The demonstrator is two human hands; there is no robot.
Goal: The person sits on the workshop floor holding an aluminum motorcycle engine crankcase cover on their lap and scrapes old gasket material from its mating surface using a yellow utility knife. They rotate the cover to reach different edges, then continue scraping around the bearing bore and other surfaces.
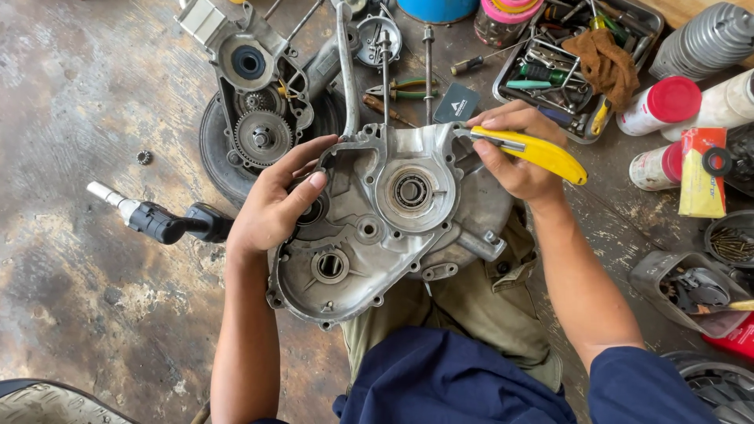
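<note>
A grey aluminium engine crankcase half [369,259] rests on my lap, its inner side up, with a bearing [411,191] in the middle. My left hand [275,200] grips the case's upper left edge. My right hand [514,153] holds a yellow utility knife [538,153], whose blade tip touches the case's upper right rim.
On the stained concrete floor lie another engine half with gears [255,94], a black handle tool [161,221], a metal tray of tools and a brown rag [577,67], red-capped spray cans [664,102], a yellow tube box [699,177] and a tub of screws [730,243].
</note>
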